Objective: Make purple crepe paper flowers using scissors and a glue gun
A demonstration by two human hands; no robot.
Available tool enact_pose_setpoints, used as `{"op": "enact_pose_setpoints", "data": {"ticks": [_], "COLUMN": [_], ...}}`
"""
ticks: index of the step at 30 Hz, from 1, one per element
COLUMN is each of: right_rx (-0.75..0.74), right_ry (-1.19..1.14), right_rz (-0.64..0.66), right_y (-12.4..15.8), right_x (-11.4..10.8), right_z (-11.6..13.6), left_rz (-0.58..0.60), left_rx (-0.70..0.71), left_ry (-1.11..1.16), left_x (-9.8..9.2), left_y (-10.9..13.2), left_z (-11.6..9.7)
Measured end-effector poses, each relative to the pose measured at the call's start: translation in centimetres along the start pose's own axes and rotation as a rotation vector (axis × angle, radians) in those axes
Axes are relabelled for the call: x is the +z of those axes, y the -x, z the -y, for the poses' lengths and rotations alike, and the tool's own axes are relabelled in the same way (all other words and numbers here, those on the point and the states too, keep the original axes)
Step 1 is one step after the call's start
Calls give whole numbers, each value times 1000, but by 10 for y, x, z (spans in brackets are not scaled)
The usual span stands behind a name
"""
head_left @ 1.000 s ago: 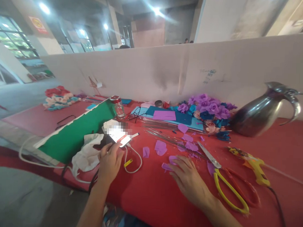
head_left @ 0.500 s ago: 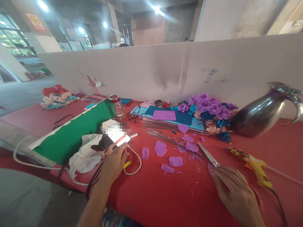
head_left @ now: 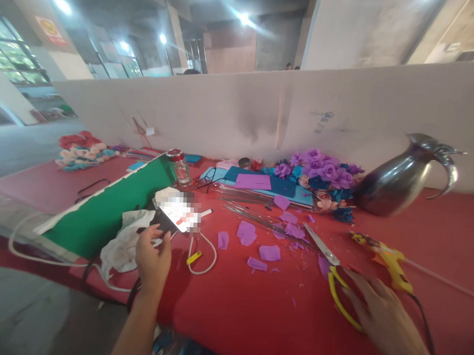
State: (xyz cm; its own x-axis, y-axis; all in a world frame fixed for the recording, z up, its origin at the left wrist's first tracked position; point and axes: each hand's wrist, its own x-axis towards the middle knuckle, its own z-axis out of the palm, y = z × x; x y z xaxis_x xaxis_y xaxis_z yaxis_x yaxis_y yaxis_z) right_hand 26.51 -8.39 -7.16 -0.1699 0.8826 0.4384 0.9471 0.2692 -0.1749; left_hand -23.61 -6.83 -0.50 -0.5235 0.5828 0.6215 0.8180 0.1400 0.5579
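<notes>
My left hand (head_left: 153,255) is raised just in front of the lit phone (head_left: 179,217), fingers curved and apart, holding nothing. A white cable (head_left: 214,252) with a yellow tag (head_left: 194,257) loops to its right. My right hand (head_left: 385,312) lies over the yellow-handled scissors (head_left: 336,295), its fingers stretched across one handle loop and partly hiding it. The blades point away to the upper left. A purple paper petal (head_left: 324,266) lies beside the handles. More cut purple petals (head_left: 246,233) are scattered on the red table (head_left: 248,307).
A yellow glue gun (head_left: 389,260) lies right of the scissors. Behind stand a metal jug (head_left: 396,175) and paper flowers (head_left: 318,167). Thin wires (head_left: 259,218), coloured sheets (head_left: 285,187), glasses (head_left: 209,180) and a glass jar (head_left: 179,167) lie nearer the middle. A green board (head_left: 115,209) stands left.
My left hand has drawn back from the phone towards me and left. My right hand has shifted to the right, uncovering a yellow handle loop of the scissors. The view has turned slightly.
</notes>
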Motion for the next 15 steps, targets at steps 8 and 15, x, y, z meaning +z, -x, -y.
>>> {"op": "enact_pose_setpoints", "data": {"ticks": [8,15], "right_rx": [-191,-116], "right_ry": [34,107], "right_rz": [130,132], "right_y": [5,-19], "right_x": [4,-15], "right_z": [-6,20], "left_rz": [-56,4], "left_rx": [-112,-25], "left_ry": [21,-20], "left_x": [-10,-10], "left_y": [-7,-5], "left_z": [4,8]}}
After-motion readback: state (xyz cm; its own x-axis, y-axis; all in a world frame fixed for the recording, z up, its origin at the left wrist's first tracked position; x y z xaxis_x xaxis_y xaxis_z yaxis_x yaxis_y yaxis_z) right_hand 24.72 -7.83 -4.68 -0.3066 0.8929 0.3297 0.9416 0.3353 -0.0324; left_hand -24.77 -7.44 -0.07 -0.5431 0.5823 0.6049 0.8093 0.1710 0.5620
